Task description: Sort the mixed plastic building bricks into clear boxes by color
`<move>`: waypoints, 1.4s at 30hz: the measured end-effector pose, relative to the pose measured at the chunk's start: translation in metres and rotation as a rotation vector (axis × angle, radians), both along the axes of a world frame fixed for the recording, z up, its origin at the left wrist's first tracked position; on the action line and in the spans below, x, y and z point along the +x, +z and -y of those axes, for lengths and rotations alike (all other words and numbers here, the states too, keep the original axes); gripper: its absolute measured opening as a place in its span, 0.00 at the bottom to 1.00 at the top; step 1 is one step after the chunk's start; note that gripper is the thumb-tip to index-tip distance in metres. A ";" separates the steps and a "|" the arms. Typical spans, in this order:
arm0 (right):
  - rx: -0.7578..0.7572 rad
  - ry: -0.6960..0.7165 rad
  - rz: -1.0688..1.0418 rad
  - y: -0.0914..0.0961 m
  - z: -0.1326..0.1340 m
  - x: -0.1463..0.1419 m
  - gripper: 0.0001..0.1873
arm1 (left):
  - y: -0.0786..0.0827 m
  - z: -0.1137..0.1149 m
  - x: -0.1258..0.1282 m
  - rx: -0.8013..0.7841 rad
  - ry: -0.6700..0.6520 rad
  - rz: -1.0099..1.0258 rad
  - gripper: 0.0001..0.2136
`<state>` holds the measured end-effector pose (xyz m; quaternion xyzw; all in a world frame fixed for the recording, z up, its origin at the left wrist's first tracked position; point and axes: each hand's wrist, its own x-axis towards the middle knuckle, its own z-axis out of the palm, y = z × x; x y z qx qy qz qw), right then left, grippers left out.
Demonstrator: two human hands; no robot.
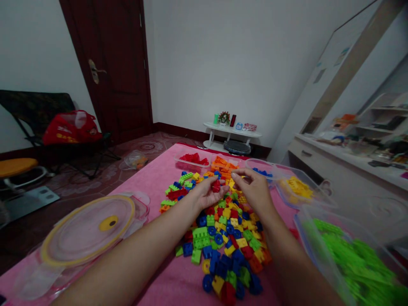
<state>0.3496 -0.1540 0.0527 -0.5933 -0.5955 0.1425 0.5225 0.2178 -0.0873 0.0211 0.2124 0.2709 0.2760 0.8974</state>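
My left hand (208,194) is turned palm up over the pile, its fingers curled around a red toy brick (216,186). Just to its right, my right hand (253,187) has its thumb and fingers drawn together; whatever they may hold is hidden. Below both hands spreads a heap of mixed building bricks (223,229) in green, blue, yellow, red and orange, with some small wheels among them. Beyond my hands, orange bricks (223,165) and red bricks (194,159) sit in clear containers.
Green bricks (357,255) fill a clear tub at right, near yellow bricks (299,187) and blue bricks (263,172) in others. A round yellow-rimmed lid (76,225) lies at left on the pink tablecloth (159,170). A cabinet (338,165) stands at the right.
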 end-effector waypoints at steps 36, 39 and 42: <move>-0.529 0.123 0.670 -0.006 0.013 0.017 0.12 | 0.023 0.000 -0.038 1.645 -0.418 -1.357 0.12; -0.691 0.271 0.631 0.005 0.024 0.018 0.12 | 0.020 -0.006 -0.039 1.647 -0.422 -1.329 0.12; -0.892 0.288 0.518 0.007 0.030 0.013 0.17 | 0.014 -0.017 -0.040 1.602 -0.310 -1.258 0.13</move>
